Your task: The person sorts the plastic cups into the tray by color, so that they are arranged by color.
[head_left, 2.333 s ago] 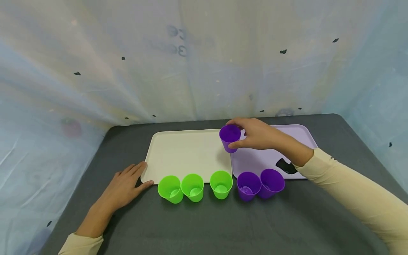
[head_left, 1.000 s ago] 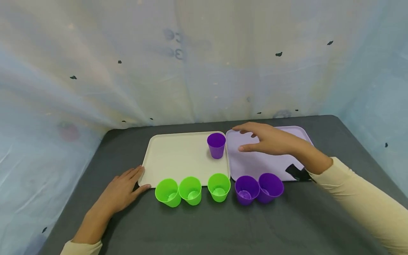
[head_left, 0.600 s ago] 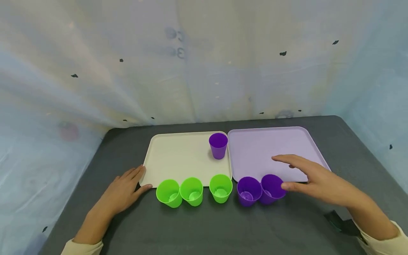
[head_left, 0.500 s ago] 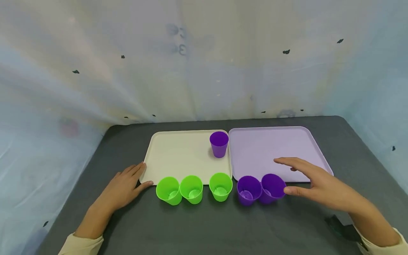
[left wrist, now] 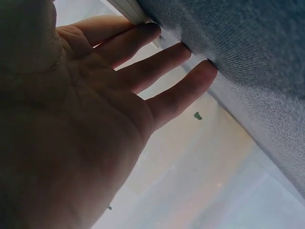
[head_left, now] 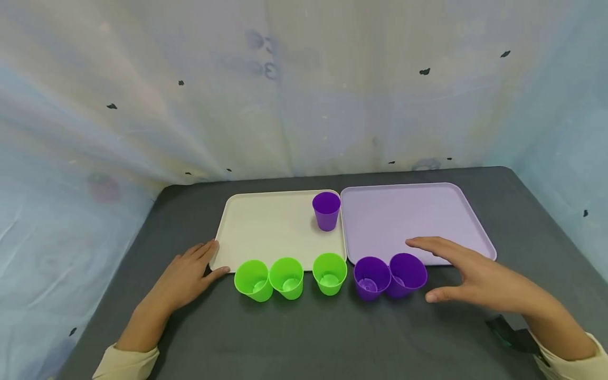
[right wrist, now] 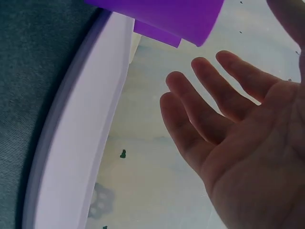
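My left hand (head_left: 185, 277) rests at the near left corner of the cream tray (head_left: 266, 216), fingers spread; in the left wrist view its fingertips touch the grey cloth beside the tray edge. My right hand (head_left: 480, 274) hovers with thumb and fingers apart, holding nothing, just right of a purple cup (head_left: 407, 277). Another purple cup (head_left: 371, 279) stands against that one. A third purple cup (head_left: 326, 211) is upright on the cream tray near its right edge. Three green cups, the left one (head_left: 254, 282), the middle one (head_left: 287, 279) and the right one (head_left: 330, 275), stand along the tray's front edge.
A lilac tray (head_left: 408, 214) lies directly right of the cream one. Both sit on a table with dark grey cloth (head_left: 304, 338). A pale plastic sheet (head_left: 332, 105) hangs behind and along the sides. A black strap (head_left: 515, 333) is at the right wrist.
The right hand placed the purple cup on the cream tray and let go, then moved right and nearer, beside the two front purple cups. The left hand stayed at the tray corner.
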Action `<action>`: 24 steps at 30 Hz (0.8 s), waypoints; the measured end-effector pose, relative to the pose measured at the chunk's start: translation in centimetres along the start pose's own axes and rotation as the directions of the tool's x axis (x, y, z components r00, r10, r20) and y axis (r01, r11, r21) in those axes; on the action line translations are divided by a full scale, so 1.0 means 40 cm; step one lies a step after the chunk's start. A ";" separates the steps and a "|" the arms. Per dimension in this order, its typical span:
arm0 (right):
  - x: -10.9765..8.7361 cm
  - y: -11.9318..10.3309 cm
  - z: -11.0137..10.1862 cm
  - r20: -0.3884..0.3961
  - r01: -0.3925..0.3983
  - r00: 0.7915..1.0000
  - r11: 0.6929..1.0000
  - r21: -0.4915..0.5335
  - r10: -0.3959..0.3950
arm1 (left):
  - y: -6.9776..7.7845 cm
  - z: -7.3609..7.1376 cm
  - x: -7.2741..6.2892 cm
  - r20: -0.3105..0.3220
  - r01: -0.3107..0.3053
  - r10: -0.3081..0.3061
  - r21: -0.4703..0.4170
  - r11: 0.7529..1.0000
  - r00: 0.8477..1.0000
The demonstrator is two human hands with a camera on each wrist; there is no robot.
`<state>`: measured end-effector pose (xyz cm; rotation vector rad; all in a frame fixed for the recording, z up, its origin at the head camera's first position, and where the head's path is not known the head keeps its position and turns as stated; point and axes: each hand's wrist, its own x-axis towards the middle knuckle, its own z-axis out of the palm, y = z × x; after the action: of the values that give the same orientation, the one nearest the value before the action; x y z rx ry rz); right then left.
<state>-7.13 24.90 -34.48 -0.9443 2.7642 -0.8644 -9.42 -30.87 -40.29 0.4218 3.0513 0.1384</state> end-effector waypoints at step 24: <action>0.021 0.023 0.059 0.005 0.005 1.000 0.996 -0.085 -0.004 | -0.010 0.004 0.006 -0.005 -0.009 0.009 -0.022 1.000 1.000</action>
<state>-7.70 23.86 -36.86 -0.9645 2.8160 -0.7493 -9.73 -31.20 -40.48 0.4350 3.0498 0.1732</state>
